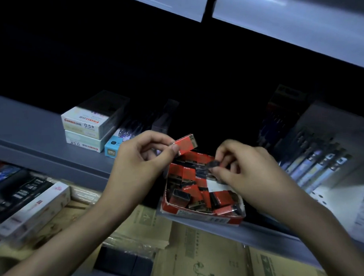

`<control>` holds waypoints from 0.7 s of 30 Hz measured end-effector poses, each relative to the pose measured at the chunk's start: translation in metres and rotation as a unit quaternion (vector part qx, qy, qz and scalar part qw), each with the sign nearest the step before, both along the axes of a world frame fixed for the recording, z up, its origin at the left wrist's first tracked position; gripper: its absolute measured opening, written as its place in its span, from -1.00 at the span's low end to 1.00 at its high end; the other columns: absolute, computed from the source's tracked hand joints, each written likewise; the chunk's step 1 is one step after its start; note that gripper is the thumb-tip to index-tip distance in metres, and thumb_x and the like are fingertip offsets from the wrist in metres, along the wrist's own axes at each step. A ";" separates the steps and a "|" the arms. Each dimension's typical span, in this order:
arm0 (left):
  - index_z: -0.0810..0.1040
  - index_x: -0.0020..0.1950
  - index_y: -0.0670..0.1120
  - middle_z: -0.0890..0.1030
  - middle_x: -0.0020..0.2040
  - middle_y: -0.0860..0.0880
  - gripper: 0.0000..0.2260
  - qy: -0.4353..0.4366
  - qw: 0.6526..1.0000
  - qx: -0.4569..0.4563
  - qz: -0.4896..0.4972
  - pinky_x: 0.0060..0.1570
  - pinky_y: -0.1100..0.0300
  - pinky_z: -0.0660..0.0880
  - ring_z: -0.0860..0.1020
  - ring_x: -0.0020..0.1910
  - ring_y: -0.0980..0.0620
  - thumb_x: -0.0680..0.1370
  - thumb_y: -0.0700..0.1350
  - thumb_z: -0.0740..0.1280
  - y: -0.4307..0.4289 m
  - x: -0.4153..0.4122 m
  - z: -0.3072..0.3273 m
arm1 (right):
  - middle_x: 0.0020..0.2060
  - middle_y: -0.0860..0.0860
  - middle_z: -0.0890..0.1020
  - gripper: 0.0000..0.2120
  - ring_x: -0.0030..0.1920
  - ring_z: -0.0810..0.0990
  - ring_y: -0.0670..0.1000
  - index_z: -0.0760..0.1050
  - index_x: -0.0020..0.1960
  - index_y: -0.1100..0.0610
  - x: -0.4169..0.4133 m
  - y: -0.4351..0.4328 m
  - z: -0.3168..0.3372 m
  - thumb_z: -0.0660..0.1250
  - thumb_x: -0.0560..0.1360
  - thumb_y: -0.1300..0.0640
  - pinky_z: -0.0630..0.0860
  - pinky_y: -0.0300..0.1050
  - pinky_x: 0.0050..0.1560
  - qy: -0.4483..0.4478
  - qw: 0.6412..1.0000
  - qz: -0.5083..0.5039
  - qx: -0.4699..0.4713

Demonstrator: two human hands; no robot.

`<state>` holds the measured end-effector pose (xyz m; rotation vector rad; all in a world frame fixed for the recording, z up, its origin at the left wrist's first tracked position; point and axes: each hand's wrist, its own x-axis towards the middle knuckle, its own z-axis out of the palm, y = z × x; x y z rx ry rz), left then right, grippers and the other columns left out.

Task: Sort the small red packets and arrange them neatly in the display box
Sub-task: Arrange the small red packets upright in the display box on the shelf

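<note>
The small red packets (197, 192) lie jumbled in the red display box (202, 218), which sits at the front edge of the grey shelf (31, 131); some lie flat, some on edge, some askew. You hold one red packet (185, 146) lifted above the box's rear corner, pinched by its lower end between the thumb and fingers of your left hand (142, 157). Your right hand (244, 174) is down over the box's back half, fingertips closed narrowly on a small dark-ended packet (213, 164); how firm that grip is, you cannot tell in this dim light.

This looks like the sorting step, with most of the arranging left to do. Next, turn both packets the same way and seat them along one wall, which calls for clearing a straight lane among the loose ones first.

Stacked white pen boxes (83, 127) stand well to the left on the same shelf, hanging pen packs (317, 162) to the right.
</note>
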<state>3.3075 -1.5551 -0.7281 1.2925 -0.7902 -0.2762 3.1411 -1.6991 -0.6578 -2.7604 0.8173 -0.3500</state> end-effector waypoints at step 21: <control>0.71 -0.04 -0.06 0.71 -0.15 -0.11 -0.98 0.006 1.000 0.007 0.010 -0.16 -0.14 0.55 0.58 -0.14 -0.36 0.54 -0.14 0.50 -0.001 -0.002 0.000 | -0.32 -0.11 0.64 -0.77 -0.27 0.64 -0.19 0.63 -0.16 -0.03 0.005 0.010 -0.002 0.63 0.37 0.22 0.64 -0.20 -0.15 -0.032 0.998 0.038 0.025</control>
